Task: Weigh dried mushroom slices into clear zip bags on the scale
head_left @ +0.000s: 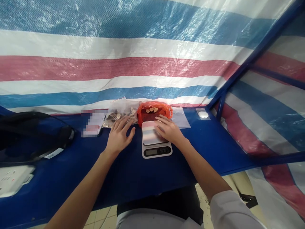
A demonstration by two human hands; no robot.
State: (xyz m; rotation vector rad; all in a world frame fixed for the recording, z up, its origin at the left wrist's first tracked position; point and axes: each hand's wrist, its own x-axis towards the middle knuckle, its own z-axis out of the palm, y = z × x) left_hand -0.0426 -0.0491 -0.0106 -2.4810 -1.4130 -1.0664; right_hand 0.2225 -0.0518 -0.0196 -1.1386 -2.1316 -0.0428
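My left hand [120, 134] is open, its fingers spread at the near edge of clear plastic bags [111, 118] holding brownish pieces. Whether its fingertips press on the bags I cannot tell. My right hand [168, 128] is open too, stretched over the right part of a small digital scale [153, 135] with a shiny metal plate. Its fingertips reach toward the rim of a red plastic bag [168, 111] just behind the scale. Inside that open bag lie several pale, slice-like pieces [152, 110]. The scale's display looks blank.
Left of the bags lies a blurred-out phone-like item [92, 125]. A black headset-like object [35, 136] and a white power strip [14, 180] sit farther left. At right are a flat clear bag [182, 117] and a round white object [203, 114]. Striped sheeting [119, 68] hangs behind.
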